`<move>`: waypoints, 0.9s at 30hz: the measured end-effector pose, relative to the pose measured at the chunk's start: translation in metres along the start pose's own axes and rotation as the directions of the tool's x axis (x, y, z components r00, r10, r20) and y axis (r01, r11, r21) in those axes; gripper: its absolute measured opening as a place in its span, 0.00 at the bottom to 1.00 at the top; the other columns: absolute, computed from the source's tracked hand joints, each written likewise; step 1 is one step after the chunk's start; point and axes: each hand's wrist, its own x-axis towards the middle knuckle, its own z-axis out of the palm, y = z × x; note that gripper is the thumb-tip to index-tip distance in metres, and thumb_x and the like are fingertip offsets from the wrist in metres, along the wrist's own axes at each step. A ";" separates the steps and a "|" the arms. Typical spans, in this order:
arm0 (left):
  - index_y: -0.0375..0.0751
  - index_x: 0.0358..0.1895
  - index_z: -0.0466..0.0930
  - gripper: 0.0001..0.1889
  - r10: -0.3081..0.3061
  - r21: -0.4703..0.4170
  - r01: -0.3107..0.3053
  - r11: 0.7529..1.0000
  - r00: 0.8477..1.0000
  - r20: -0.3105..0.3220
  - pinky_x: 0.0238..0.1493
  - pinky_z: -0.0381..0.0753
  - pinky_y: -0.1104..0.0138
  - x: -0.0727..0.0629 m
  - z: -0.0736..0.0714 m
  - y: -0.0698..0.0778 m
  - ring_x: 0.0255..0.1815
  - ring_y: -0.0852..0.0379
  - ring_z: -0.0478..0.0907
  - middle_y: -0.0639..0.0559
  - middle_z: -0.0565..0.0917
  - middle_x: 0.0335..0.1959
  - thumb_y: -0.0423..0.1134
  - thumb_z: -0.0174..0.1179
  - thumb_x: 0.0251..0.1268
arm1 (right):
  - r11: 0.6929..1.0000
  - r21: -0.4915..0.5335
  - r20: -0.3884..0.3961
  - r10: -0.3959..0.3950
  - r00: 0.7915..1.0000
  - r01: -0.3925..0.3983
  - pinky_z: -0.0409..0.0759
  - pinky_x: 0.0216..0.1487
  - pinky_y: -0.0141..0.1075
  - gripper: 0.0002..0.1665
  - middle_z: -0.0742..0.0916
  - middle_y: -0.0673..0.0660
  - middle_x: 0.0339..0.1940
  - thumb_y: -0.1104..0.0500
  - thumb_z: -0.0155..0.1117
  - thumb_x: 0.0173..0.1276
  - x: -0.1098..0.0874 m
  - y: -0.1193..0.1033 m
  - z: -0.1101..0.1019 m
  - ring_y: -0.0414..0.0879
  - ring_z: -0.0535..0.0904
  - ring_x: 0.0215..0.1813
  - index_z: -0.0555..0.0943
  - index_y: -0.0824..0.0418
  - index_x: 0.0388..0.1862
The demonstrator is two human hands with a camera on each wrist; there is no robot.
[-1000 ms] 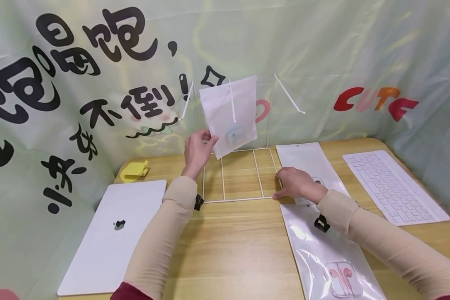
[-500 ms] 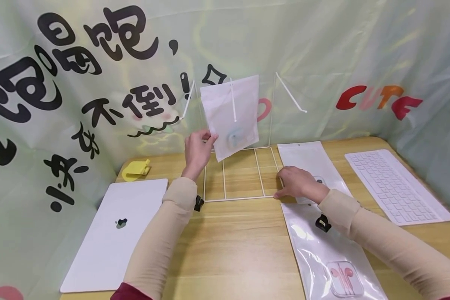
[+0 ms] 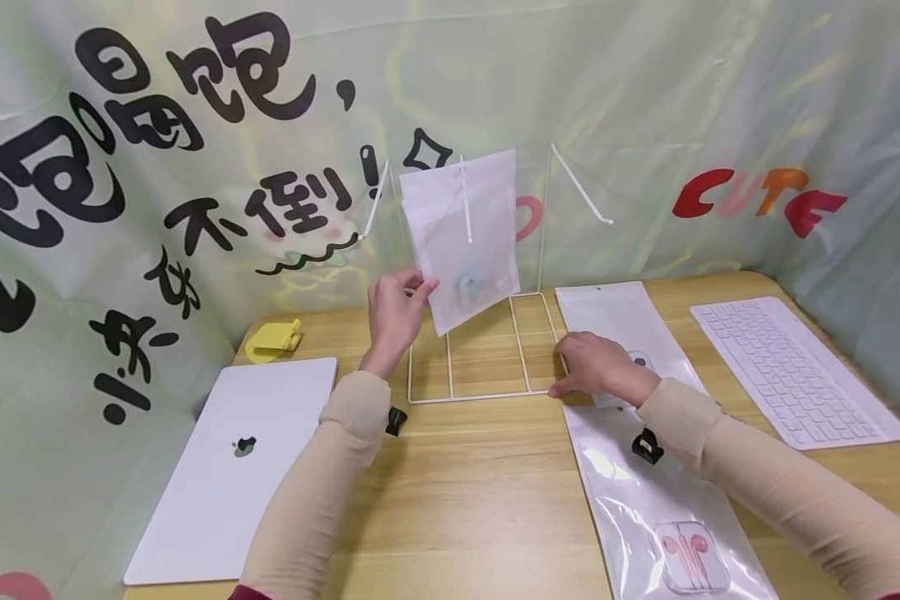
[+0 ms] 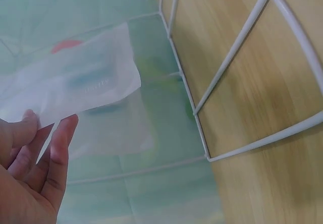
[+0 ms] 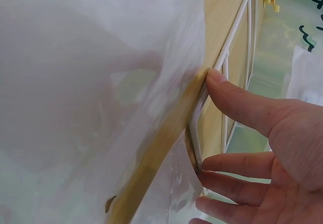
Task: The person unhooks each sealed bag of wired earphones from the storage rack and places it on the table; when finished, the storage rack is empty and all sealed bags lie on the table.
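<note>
A translucent white pouch [image 3: 461,242] with a bluish coil-like shape inside hangs on the middle prong of a white wire display rack [image 3: 487,394]. My left hand [image 3: 397,312] pinches the pouch's left edge low down, thumb against fingers. In the left wrist view, a second pouch [image 4: 111,130] shows behind the pinched one. At the rack's front right corner is my right hand [image 3: 592,364]; in the right wrist view, its thumb and index finger grip the wire on either side of the bend. The rack's two outer prongs, left [image 3: 373,200] and right [image 3: 581,183], carry nothing.
Right of the rack lie a white pouch [image 3: 607,308] and a glossy pouch [image 3: 622,500] with red earphones. A white keyboard [image 3: 798,375] is at far right. At left are a closed laptop [image 3: 232,483] and a yellow holder [image 3: 273,340]. A printed cloth [image 3: 630,92] hangs behind.
The pouch's lower end has tipped slightly down and towards me, with my left hand still pinching its edge. My right hand stays at the rack's corner.
</note>
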 end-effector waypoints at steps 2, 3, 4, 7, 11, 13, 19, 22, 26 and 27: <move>0.43 0.31 0.88 0.08 0.014 -0.005 -0.014 1.000 1.000 -0.004 0.30 0.76 0.64 -0.004 -0.001 -0.001 0.25 0.57 0.82 0.53 0.87 0.29 0.43 0.69 0.63 | 1.000 0.000 0.001 0.004 1.000 -0.004 0.77 0.39 0.49 0.35 0.80 0.54 0.33 0.44 0.81 0.50 0.000 0.000 0.000 0.51 0.75 0.38 0.81 0.69 0.45; 0.42 0.31 0.88 0.08 0.019 -0.012 -0.019 1.000 1.000 -0.003 0.29 0.76 0.64 -0.005 -0.001 -0.001 0.25 0.56 0.82 0.53 0.87 0.28 0.43 0.69 0.63 | 1.000 0.001 0.003 0.004 1.000 -0.004 0.76 0.38 0.49 0.34 0.80 0.54 0.33 0.44 0.81 0.50 0.000 0.000 0.000 0.51 0.75 0.37 0.81 0.68 0.45; 0.42 0.31 0.88 0.08 0.024 -0.018 -0.024 1.000 1.000 -0.002 0.28 0.76 0.64 -0.007 -0.002 -0.001 0.24 0.56 0.82 0.53 0.86 0.27 0.43 0.69 0.63 | 1.000 0.002 0.005 0.003 1.000 -0.003 0.76 0.38 0.48 0.34 0.79 0.54 0.32 0.44 0.81 0.50 0.000 0.000 0.000 0.51 0.75 0.37 0.81 0.68 0.44; 0.42 0.30 0.88 0.09 0.028 -0.030 -0.028 0.999 1.000 -0.004 0.25 0.75 0.64 -0.012 -0.003 -0.003 0.22 0.57 0.81 0.54 0.86 0.26 0.43 0.69 0.63 | 1.000 0.003 0.010 0.007 1.000 -0.007 0.76 0.36 0.48 0.34 0.79 0.53 0.31 0.44 0.81 0.50 -0.001 0.000 0.001 0.50 0.74 0.36 0.81 0.68 0.44; 0.41 0.30 0.87 0.09 0.021 -0.046 -0.021 0.999 1.000 0.001 0.23 0.75 0.65 -0.018 -0.006 -0.002 0.21 0.60 0.80 0.54 0.86 0.25 0.43 0.69 0.63 | 1.000 0.005 0.011 0.007 1.000 -0.007 0.76 0.36 0.47 0.35 0.79 0.53 0.31 0.44 0.81 0.50 0.000 0.001 0.001 0.50 0.74 0.36 0.81 0.68 0.46; 0.41 0.30 0.87 0.09 0.018 -0.055 -0.018 0.998 1.000 0.007 0.22 0.75 0.65 -0.020 -0.008 -0.002 0.21 0.60 0.80 0.54 0.86 0.24 0.43 0.69 0.63 | 1.000 0.006 0.012 0.006 1.000 -0.006 0.76 0.37 0.47 0.36 0.79 0.53 0.32 0.44 0.81 0.50 0.001 0.000 0.001 0.50 0.74 0.36 0.81 0.69 0.47; 0.40 0.32 0.88 0.07 0.030 -0.067 -0.028 0.997 0.999 0.019 0.20 0.73 0.66 -0.027 -0.013 0.001 0.22 0.60 0.82 0.53 0.86 0.25 0.41 0.69 0.63 | 1.000 -0.002 0.007 0.003 1.000 -0.003 0.77 0.39 0.49 0.37 0.81 0.55 0.35 0.44 0.81 0.50 0.001 0.001 0.000 0.50 0.75 0.38 0.81 0.70 0.49; 0.41 0.32 0.88 0.07 0.034 -0.070 -0.032 0.997 0.999 0.028 0.20 0.74 0.67 -0.032 -0.015 0.002 0.23 0.61 0.82 0.53 0.87 0.26 0.40 0.69 0.63 | 1.000 -0.004 0.008 0.003 1.000 -0.003 0.77 0.40 0.49 0.37 0.81 0.55 0.35 0.44 0.81 0.51 0.000 0.001 0.000 0.50 0.75 0.38 0.81 0.70 0.49; 0.41 0.31 0.88 0.07 0.039 -0.077 -0.036 0.996 0.999 0.036 0.18 0.73 0.67 -0.039 -0.017 0.002 0.23 0.61 0.82 0.54 0.86 0.26 0.41 0.69 0.63 | 1.000 -0.002 0.014 0.005 1.000 -0.004 0.77 0.39 0.48 0.37 0.81 0.55 0.35 0.44 0.81 0.51 0.000 0.001 0.000 0.50 0.75 0.37 0.81 0.70 0.49; 0.41 0.31 0.88 0.07 0.040 -0.081 -0.037 0.996 0.999 0.036 0.17 0.73 0.67 -0.041 -0.018 0.002 0.23 0.62 0.82 0.55 0.86 0.26 0.41 0.69 0.63 | 1.000 -0.002 0.013 0.004 1.000 -0.004 0.77 0.39 0.48 0.37 0.81 0.55 0.35 0.44 0.81 0.51 0.000 0.001 0.000 0.50 0.75 0.37 0.81 0.70 0.49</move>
